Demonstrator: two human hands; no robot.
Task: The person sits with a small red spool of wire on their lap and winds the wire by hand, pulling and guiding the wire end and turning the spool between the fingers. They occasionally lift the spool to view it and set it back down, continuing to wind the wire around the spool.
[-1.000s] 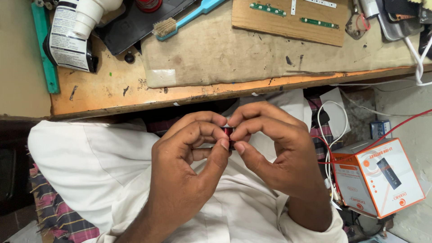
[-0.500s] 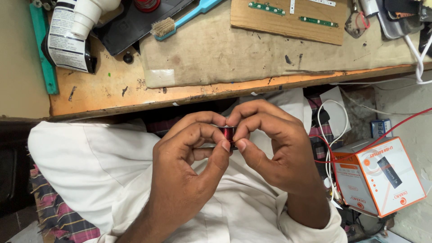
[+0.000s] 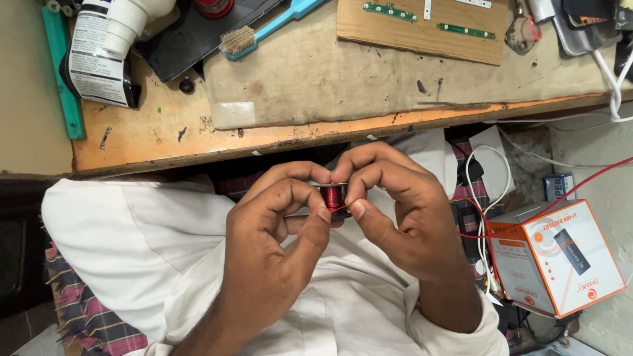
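Since the earlier frames almost nothing has shifted: both of your hands remain in the same place over your lap, below the table edge, and the grip on the small spool is unchanged.

Head view:
- Your left hand and right hand meet fingertip to fingertip. The fingers of both hands are closed on the spool of red wire, which sits between them and is mostly hidden; only a dark red band shows.
- A thin strand seems to run off the spool under your right thumb; it is too fine to confirm.
- The table lies above your hands. It carries a worn cloth mat, a wooden board with small green circuit strips, a blue-handled brush and a white bottle.
- An orange-and-white box stands to your right, with a red cable and a white cable just beside it.

Risks, as a judgement:
- The spool is held over your lap, not over the table. A loosened pinch would probably drop it into the cloth folds or onto the floor.
- Fine wire may kink or snap if pulled sideways across the spool rim.
- A slack strand could catch on the nearby cables.
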